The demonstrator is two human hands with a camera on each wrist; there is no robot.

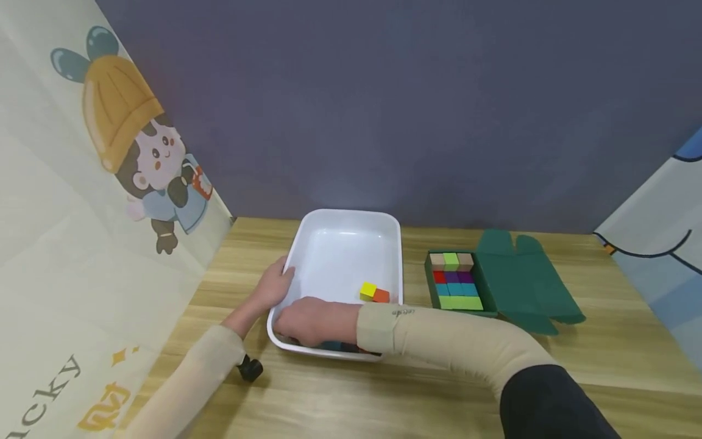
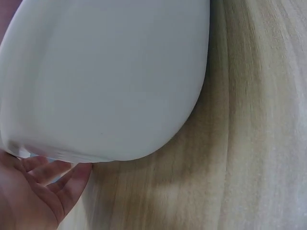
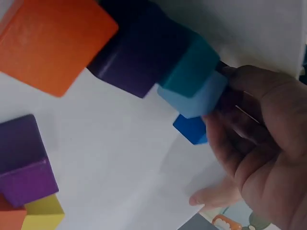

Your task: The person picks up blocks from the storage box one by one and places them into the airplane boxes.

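A person's left hand point(image 1: 274, 283) grips the left rim of a white tray point(image 1: 345, 256) on a wooden table point(image 1: 329, 402), thumb over the edge; the right hand point(image 1: 307, 320), in the tray's near left corner, pinches a teal block point(image 3: 193, 79) between thumb and fingers. Farther right inside sit a yellow block point(image 1: 368, 291) and an orange block point(image 1: 381, 296); beyond, an open green box point(image 1: 431, 285) holds rows of blocks.

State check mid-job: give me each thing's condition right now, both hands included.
White tray: open-topped, cubes inside
Green box: lid open, spread to the right
Boxed cubes: set in rows
Yellow cube: in the tray, not held
Left hand: gripping the tray's left edge
Right hand: inside the tray at a teal cube, grip unclear
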